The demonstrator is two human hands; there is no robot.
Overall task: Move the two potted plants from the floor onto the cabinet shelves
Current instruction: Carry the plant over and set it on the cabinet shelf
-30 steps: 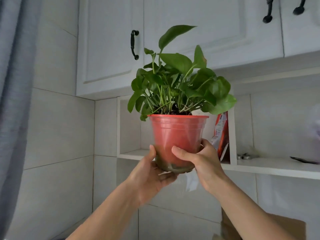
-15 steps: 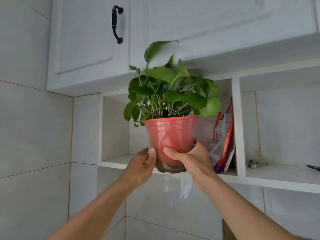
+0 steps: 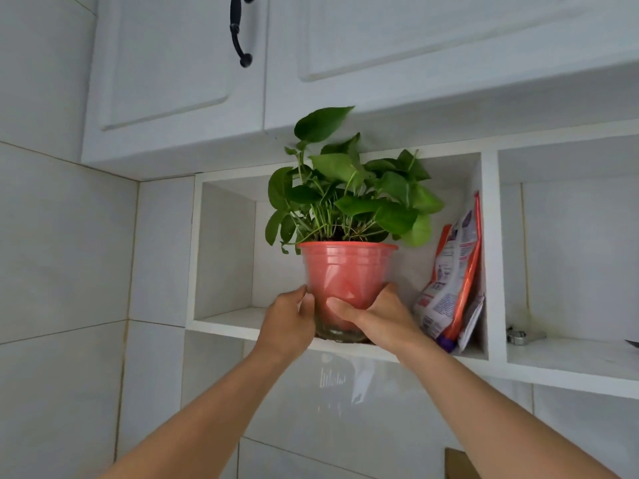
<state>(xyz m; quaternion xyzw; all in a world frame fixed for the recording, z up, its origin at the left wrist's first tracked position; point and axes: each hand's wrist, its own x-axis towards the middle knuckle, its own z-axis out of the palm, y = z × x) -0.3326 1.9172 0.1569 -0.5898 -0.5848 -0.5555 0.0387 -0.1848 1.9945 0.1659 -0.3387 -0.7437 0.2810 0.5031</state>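
Both hands clasp the red potted plant [image 3: 346, 276] low on its sides: left hand [image 3: 288, 321] and right hand [image 3: 382, 318] each wrap it. Its base meets the white shelf [image 3: 228, 323] edge, beside an upright packet [image 3: 453, 281]. Grey wall tiles [image 3: 65, 243] surround; white cabinet doors [image 3: 166, 63] hang above.

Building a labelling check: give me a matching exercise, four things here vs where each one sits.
Things:
1. red pot
2. printed bag
3. black handle
4. metal piece

Places:
A. on the upper cabinet door
B. leaning against the right wall of the left shelf compartment
C. on the shelf of the right compartment
D. held between both hands at the shelf front edge

Pairs: 1-D, 2-B, 3-A, 4-C
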